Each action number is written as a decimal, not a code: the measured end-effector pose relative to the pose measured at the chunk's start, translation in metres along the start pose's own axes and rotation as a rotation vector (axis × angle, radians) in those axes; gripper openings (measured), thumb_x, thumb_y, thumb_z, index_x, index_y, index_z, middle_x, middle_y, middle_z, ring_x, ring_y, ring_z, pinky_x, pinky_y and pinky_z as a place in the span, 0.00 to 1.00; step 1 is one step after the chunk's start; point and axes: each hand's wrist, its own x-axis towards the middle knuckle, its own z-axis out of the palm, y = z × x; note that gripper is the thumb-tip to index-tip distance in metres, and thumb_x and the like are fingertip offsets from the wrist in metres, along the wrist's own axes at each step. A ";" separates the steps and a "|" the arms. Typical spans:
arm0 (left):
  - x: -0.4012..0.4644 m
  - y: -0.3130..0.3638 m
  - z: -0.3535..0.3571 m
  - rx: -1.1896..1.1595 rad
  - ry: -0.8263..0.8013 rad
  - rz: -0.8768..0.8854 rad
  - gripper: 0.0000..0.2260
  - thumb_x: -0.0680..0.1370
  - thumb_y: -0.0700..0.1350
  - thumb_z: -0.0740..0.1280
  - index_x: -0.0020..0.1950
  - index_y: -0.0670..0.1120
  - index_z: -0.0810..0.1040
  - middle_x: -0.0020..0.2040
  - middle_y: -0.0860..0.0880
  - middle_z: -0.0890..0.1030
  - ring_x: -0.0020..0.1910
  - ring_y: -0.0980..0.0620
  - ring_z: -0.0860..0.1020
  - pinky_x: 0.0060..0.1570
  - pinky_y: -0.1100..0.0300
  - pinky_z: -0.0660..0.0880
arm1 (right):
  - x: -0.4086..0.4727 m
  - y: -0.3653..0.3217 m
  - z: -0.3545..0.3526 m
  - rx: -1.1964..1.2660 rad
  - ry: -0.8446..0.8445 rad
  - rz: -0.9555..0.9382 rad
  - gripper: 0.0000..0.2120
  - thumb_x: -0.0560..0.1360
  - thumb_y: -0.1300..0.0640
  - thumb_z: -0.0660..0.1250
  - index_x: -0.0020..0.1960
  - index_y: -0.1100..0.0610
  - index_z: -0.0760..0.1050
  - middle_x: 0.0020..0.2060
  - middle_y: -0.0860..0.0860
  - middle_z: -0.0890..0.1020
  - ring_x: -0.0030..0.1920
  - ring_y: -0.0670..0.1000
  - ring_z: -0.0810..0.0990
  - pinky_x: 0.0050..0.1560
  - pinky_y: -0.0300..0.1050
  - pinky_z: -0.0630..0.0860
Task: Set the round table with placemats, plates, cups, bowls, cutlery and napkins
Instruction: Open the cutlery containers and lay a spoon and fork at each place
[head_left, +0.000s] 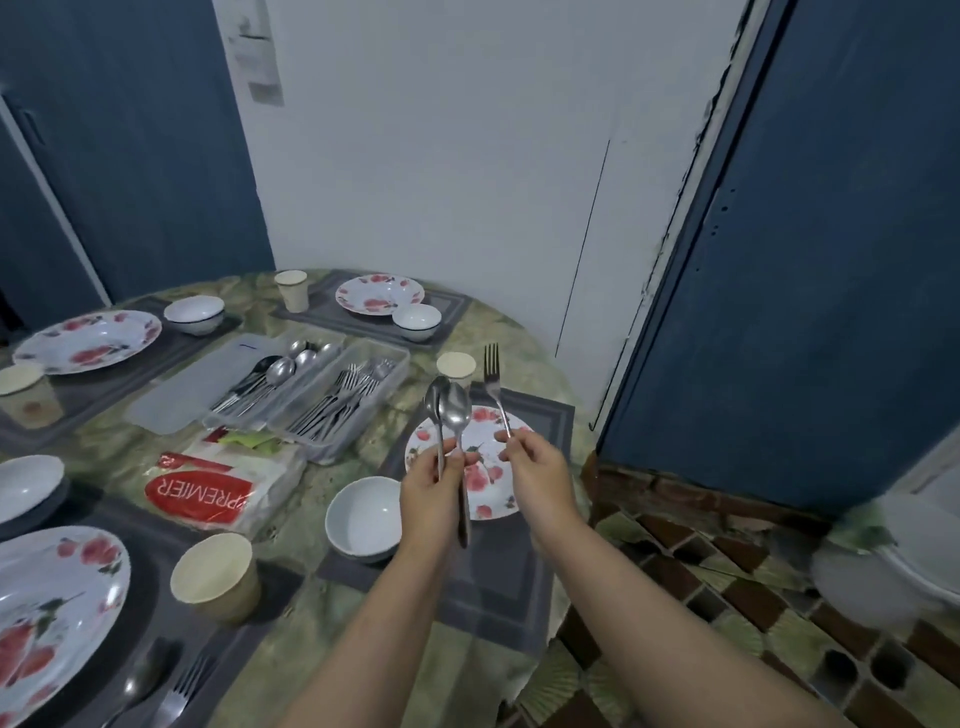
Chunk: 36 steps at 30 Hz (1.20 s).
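At the far left, a setting near the person already had a fork (184, 688) and a spoon (137, 686) on its mat beside the plate (52, 613). A napkin pack (208, 491) lay by the cutlery tray (311, 395) mid-table. The left hand (431, 491) gripped two spoons (451, 415) by their handles, bowls up, fingers curled round them. The right hand (535, 467) pinched a fork (496, 387) by its handle, tines up. Both hovered over the right-hand plate (483, 467), on its placemat (498, 577) with a bowl (363, 519) and cup (456, 365). The paired spoons could slip or clatter onto the plate if one was freed carelessly. The thinly pinched fork might swing and tip that cup.
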 end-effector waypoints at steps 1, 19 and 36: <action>0.009 -0.003 0.006 -0.021 0.019 -0.043 0.08 0.81 0.42 0.65 0.56 0.42 0.81 0.48 0.48 0.86 0.49 0.52 0.84 0.53 0.53 0.79 | 0.014 0.003 -0.005 -0.008 0.015 0.013 0.12 0.82 0.57 0.57 0.52 0.53 0.80 0.38 0.47 0.79 0.36 0.45 0.75 0.37 0.42 0.70; 0.143 -0.038 0.139 0.192 0.268 -0.110 0.05 0.77 0.39 0.69 0.48 0.42 0.73 0.41 0.42 0.83 0.39 0.47 0.84 0.47 0.49 0.82 | 0.220 0.042 -0.051 -0.175 -0.510 0.073 0.09 0.78 0.49 0.66 0.53 0.54 0.78 0.46 0.47 0.84 0.50 0.46 0.82 0.54 0.43 0.77; 0.141 -0.054 0.133 0.249 0.729 0.088 0.14 0.84 0.51 0.55 0.43 0.49 0.75 0.36 0.49 0.75 0.36 0.50 0.72 0.39 0.53 0.70 | 0.323 0.110 -0.048 -0.575 -0.588 0.034 0.08 0.75 0.57 0.70 0.37 0.53 0.81 0.37 0.50 0.83 0.43 0.52 0.80 0.40 0.42 0.73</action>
